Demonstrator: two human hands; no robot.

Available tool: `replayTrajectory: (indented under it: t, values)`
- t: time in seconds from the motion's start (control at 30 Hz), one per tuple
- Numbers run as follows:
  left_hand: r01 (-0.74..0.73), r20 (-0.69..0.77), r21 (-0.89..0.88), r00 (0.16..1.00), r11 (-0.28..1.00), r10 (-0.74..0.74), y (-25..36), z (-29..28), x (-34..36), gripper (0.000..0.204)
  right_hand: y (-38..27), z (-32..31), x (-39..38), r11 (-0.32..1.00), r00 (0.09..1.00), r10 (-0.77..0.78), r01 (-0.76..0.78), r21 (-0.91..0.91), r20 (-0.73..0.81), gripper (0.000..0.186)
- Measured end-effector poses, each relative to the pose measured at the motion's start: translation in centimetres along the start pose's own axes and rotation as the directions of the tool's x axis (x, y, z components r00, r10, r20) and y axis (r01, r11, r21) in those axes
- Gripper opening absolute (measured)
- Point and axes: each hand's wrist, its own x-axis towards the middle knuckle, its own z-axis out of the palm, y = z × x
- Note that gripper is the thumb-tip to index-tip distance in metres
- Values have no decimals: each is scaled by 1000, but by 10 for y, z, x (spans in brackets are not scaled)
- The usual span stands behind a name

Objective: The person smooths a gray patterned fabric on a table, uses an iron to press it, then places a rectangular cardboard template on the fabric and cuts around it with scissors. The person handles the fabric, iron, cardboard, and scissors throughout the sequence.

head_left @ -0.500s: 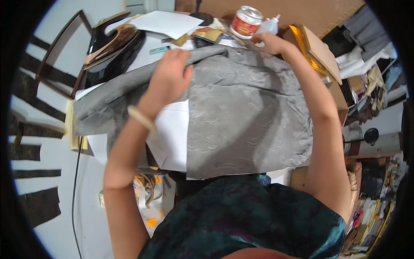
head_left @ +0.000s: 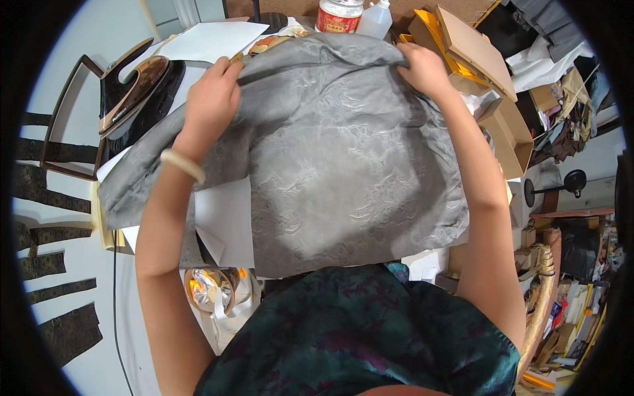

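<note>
Toward the far left, I see the left hand (head_left: 212, 99) with fingers curled on the grey cloth (head_left: 330, 178), which fills the middle. Far right, the right hand (head_left: 426, 71) has moved away from the jar (head_left: 338, 18) and pinches the cloth, so both sides seem held.

A brown panel (head_left: 297, 8) stands behind — pale surface (head_left: 80, 265) at left, perhaps wall.

I see two hands (head_left: 212, 99) (head_left: 426, 71), one pale bracelet (head_left: 183, 165), one spread of gray patterned cloth (head_left: 343, 171), one iron (head_left: 135, 99), one red-labelled jar (head_left: 338, 21) and one translucent bottle (head_left: 375, 21).
</note>
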Motion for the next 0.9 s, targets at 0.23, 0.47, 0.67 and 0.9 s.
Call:
replayTrajectory:
  t: [0.23,0.47,0.67,0.9]
  values:
    - [-202,-290,107,930,974,225,68,-42,-149,51,-59,-73,-201,981,975,-160,140,-131,-155,59]
    - [-88,179,-55,979,995,96,96,-44,-205,63,-83,-63,-290,960,988,21,-62,273,152,75]
    - [-41,239,-7,970,999,41,102,-57,-182,52,-98,-92,-301,955,953,-206,146,259,221,71]
    - [-139,22,-99,990,985,142,161,-41,-118,27,-3,-120,-335,779,756,615,-540,317,-224,6]
